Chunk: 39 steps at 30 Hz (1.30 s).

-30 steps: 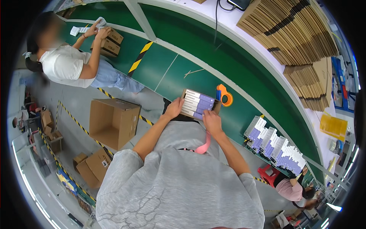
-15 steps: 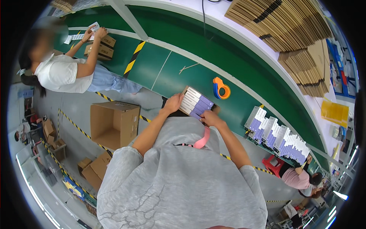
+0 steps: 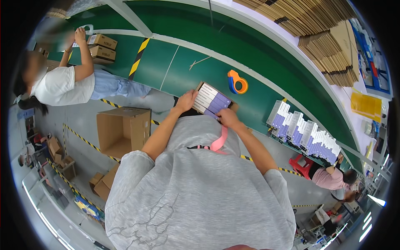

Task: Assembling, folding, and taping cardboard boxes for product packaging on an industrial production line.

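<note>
The small brown carton [image 3: 234, 107] is at the near edge of the green surface [image 3: 152, 68], in front of the person's body, and it stands turned at a slant; whether the surface carries all its weight, I cannot tell. Inside it, several slim white and purple boxes [image 3: 213, 98] lie side by side in a tight row. The left hand [image 3: 186, 101] is at the left side of the small brown carton, and its fingers are gripping the wall there. The right hand [image 3: 228, 118] is at the lower right corner, with bent fingers touching the purple ends of the boxes; whether they pinch 1 box or only press on it, I cannot tell. Just beyond the carton, an orange and blue tape dispenser [image 3: 244, 86] lies on the surface, and farther to the left there are thin pale strips [image 3: 201, 61]. To the right, a large group of white and purple packages [image 3: 296, 130] stands in crowded rows. At the far left, a co-worker in a white top [image 3: 62, 85] is beside 2 closed brown cartons [image 3: 102, 54], which are stacked. A big open cardboard box [image 3: 140, 130] is to the left of the person, below the level of the surface.
</note>
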Tool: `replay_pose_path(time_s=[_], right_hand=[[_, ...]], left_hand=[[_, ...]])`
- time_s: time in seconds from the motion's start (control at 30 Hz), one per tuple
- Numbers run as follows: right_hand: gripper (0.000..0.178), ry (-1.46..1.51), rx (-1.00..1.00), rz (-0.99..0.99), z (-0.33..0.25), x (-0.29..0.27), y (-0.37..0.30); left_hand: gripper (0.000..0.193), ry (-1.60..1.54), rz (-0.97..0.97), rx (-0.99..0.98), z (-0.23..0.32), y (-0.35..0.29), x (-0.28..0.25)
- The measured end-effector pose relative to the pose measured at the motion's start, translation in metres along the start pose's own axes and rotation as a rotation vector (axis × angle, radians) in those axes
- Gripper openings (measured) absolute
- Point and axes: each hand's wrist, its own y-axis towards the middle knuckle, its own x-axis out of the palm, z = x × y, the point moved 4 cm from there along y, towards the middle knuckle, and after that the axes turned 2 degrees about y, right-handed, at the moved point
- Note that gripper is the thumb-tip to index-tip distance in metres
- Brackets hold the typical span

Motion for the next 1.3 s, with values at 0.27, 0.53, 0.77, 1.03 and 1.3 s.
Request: replay_pose_path(time_s=[0.27,0.53,0.77,1.03,1.3], right_hand=[[0.032,-0.129,0.103,0.248,-0.020,-0.001,0.005],[0.020,0.010,-0.118,0.771,-0.043,-0.060,-0.040],[0.039,1.185,0.532,0.838,0.043,0.000,-0.043],[0.035,1.176,0.585,0.591,0.090,0.018,-0.045],[0.023,1.137,0.473,0.402,0.079,0.032,-0.013]], left_hand=[[0.048,-0.036,0.022,-0.004,0.006,-0.002,0.000],[0.038,-0.137,0.200,0.105,0.002,-0.017,-0.005],[0.030,0.252,0.183,-0.003,-0.009,-0.007,-0.019],[0.032,-0.671,0.360,-0.184,-0.144,-0.027,-0.084],[0.034,-1.411,0.777,-0.289,-0.164,-0.009,-0.085]])
